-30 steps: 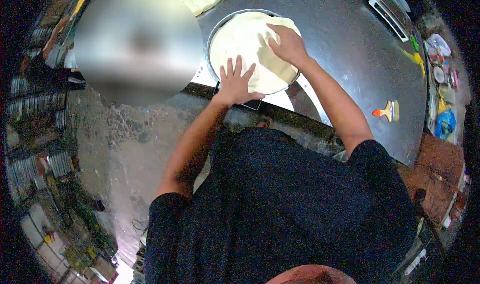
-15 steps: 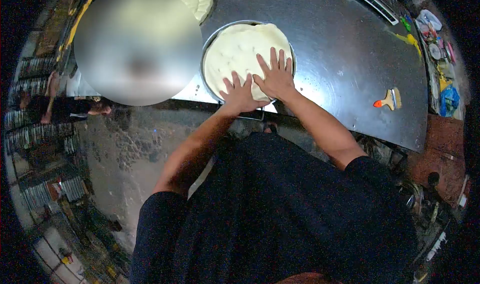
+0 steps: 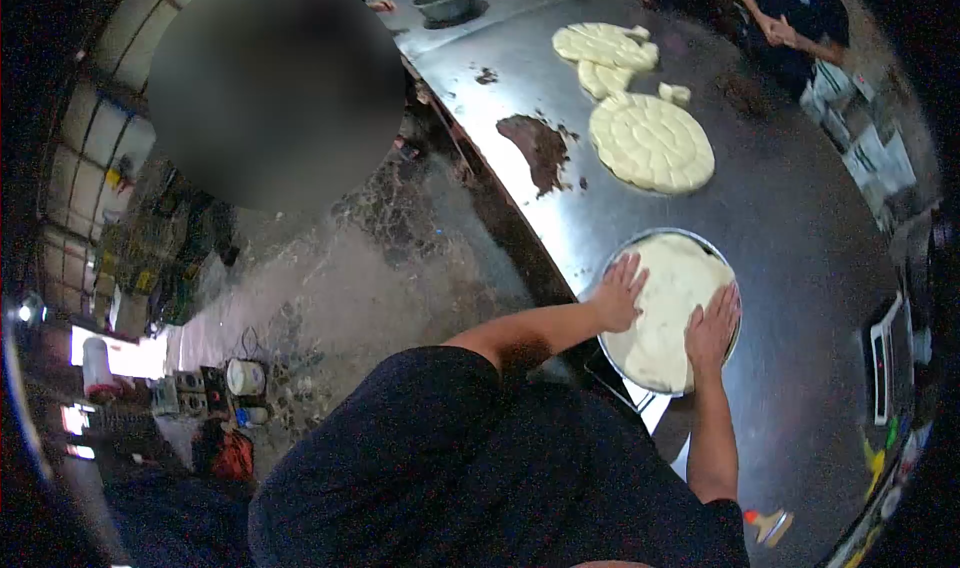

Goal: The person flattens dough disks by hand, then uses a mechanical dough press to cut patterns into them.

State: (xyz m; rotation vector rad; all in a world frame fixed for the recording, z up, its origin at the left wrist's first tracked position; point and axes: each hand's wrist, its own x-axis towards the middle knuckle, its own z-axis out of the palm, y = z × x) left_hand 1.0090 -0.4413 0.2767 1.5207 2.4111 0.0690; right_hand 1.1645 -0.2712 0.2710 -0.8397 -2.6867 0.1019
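Pale dough fills a round metal pan near the table's edge. My left hand rests flat on the dough's left side, fingers spread toward the pan's rim. On the right side of the dough lies my right hand, its fingers stretched out near the rim. Neither hand grips anything. Beyond the pan, a round dough slab marked with lines lies on the metal table. Another marked dough slab is farther back, with smaller dough pieces about it.
A dark brown smear marks the tabletop left of the slabs. At the far end stands a dark bowl. A brush lies near my right arm. Co-workers' hands show across the table. A large round blur covers the upper left.
My view has turned left, bringing the dough slabs and co-workers into sight. My hands have moved apart, from the near part of the dough to its opposite sides.
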